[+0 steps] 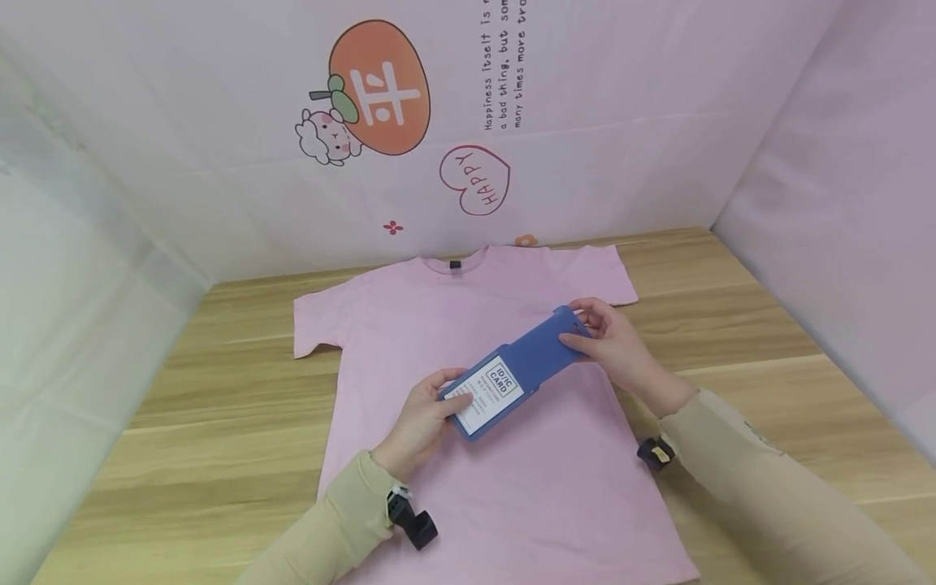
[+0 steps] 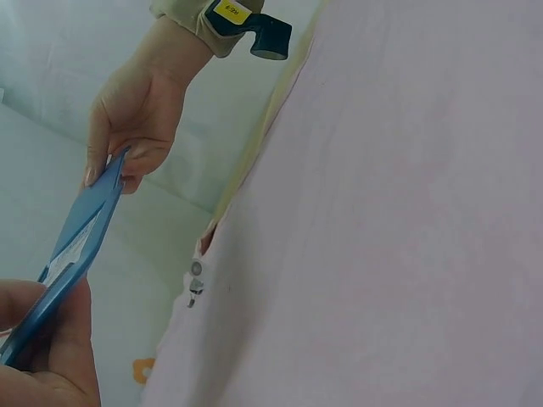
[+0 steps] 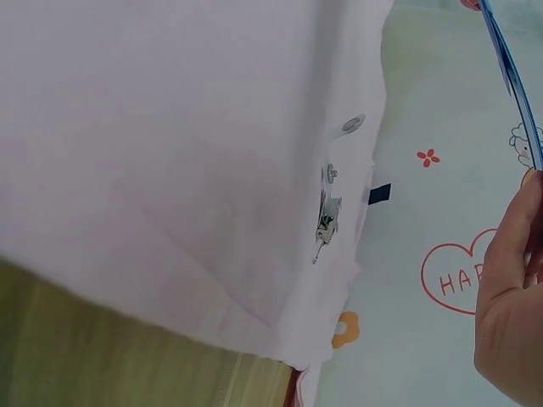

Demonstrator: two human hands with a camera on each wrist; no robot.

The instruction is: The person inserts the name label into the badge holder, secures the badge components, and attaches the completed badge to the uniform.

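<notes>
My left hand pinches the lower part of a blue ID card holder, thumb across its white printed insert. At the holder's upper end my right hand pinches the plain blue sliding section, which extends out of the wider part. The holder is tilted above a pink T-shirt spread flat. Edge-on, the holder spans both hands in the left wrist view. A metal clip with a snap strap lies on the shirt in the right wrist view; I cannot see it in the head view.
Under the shirt is a wood-grain table. A printed cloth backdrop hangs along the back, with pale cloth walls at both sides. The shirt's collar, with a black tag, lies near the table's back edge.
</notes>
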